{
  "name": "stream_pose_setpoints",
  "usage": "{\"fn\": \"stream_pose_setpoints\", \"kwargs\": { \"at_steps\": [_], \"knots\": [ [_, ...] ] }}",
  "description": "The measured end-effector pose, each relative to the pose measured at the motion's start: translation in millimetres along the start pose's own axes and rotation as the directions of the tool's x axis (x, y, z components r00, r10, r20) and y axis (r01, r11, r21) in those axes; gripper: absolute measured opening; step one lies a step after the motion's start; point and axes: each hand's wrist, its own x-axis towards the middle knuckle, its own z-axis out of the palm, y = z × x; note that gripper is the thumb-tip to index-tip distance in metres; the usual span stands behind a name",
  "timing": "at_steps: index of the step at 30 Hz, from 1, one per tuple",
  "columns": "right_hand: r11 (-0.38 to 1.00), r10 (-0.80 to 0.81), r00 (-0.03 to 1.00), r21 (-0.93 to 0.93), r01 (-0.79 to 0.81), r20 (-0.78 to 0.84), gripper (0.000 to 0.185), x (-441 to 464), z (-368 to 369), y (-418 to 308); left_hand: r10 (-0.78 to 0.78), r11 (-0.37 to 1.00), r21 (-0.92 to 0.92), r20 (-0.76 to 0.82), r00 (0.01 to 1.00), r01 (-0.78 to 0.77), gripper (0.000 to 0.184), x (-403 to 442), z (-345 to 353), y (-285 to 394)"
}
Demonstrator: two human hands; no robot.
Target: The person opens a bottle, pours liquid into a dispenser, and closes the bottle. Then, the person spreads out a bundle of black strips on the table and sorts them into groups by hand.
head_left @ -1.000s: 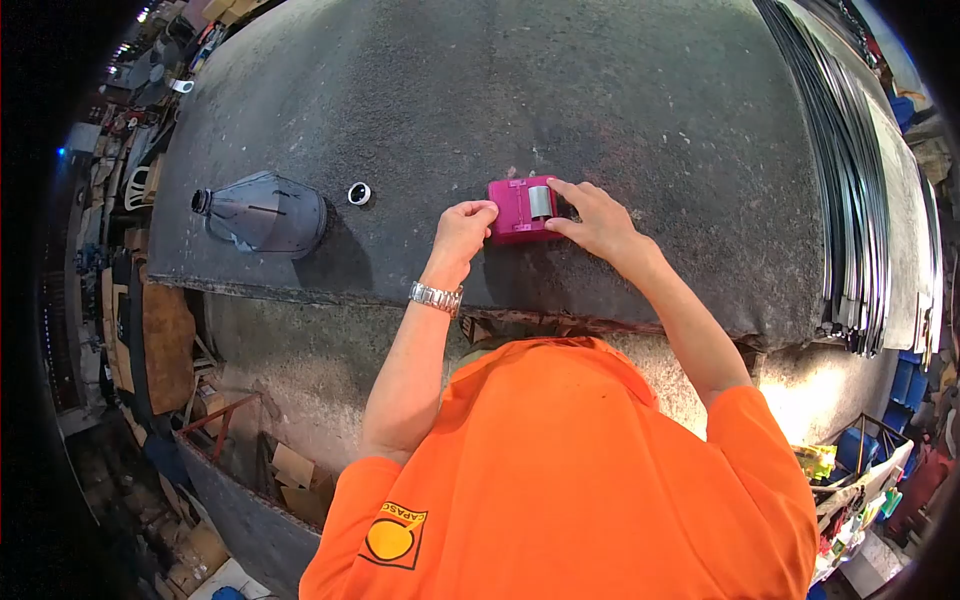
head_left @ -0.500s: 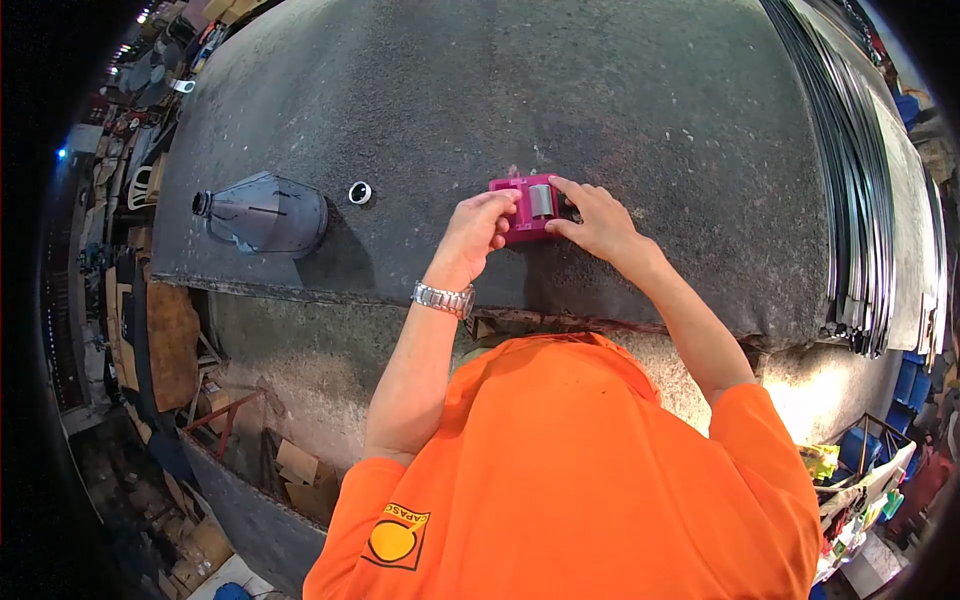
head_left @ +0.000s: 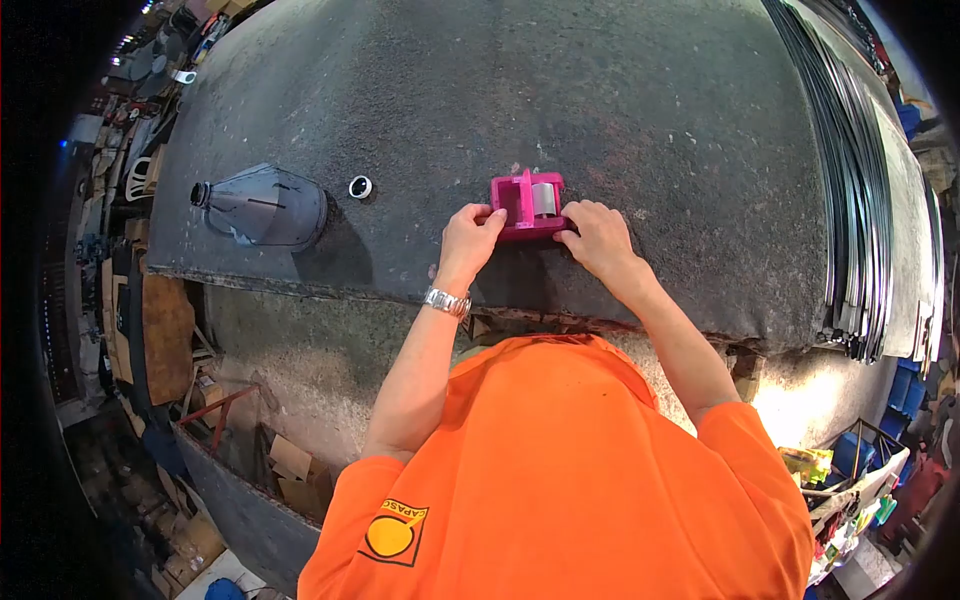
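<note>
A pink tape dispenser (head_left: pixel 525 228), with a silver-grey roll (head_left: pixel 544 199) in its right half and an open compartment on the left, sits on the dark worktable. My left hand (head_left: pixel 470 243) closes on its left front corner, thumb on the rim. On the opposite side, my right hand (head_left: pixel 600 240) holds the right edge with its fingers and thumb. A small white ring (head_left: pixel 360 187) lies to the left, apart from both hands. Farther left is a grey metal can (head_left: pixel 268 210) with a tapered neck and a handle, its narrow mouth pointing left.
Long thin metal strips (head_left: pixel 850 200) lie stacked along the right side of the dark worktable (head_left: pixel 640 90). Below the front edge at left stands a bin (head_left: pixel 240 490) with cardboard pieces in it. Another container with assorted items (head_left: pixel 850 480) is at lower right.
My left hand has moved from over the dispenser's left half to its left front corner, uncovering the compartment. My right hand has shifted down along the right side.
</note>
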Motion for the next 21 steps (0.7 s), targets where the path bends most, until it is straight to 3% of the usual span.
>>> {"fn": "stream_pose_setpoints", "kwargs": {
  "at_steps": [4,9,16,19,21],
  "knots": [
    [1.0,-0.028,0.998,-0.009,0.029,0.056,0.025,-3.4,-0.2,-7.4,0.052,0.989,0.138,-0.054,0.997,-0.044,0.04,-4.0,-5.4,11.0],
    [0.998,-0.049,0.999,0.024,0.049,-0.001,0.025,-22.4,2.0,-19.1,0.106,0.968,0.234,-0.035,0.994,-0.095,0.038,-15.5,-10.7,8.0],
    [0.998,-0.059,0.998,0.008,0.059,-0.002,0.024,-36.7,4.7,-35.0,0.146,0.964,0.228,-0.044,0.988,-0.133,0.033,-34.1,-13.6,0.8],
    [0.997,-0.051,0.998,0.057,0.053,-0.032,0.027,-43.3,6.0,-37.9,0.149,0.986,0.079,-0.007,0.989,-0.148,0.039,-43.1,-27.5,-13.0],
    [0.997,-0.017,0.999,0.074,0.02,-0.039,0.028,-48.1,-1.7,-42.7,0.205,0.975,0.109,-0.082,0.975,-0.195,0.042,-50.3,-50.1,-26.8]
  ]
}}
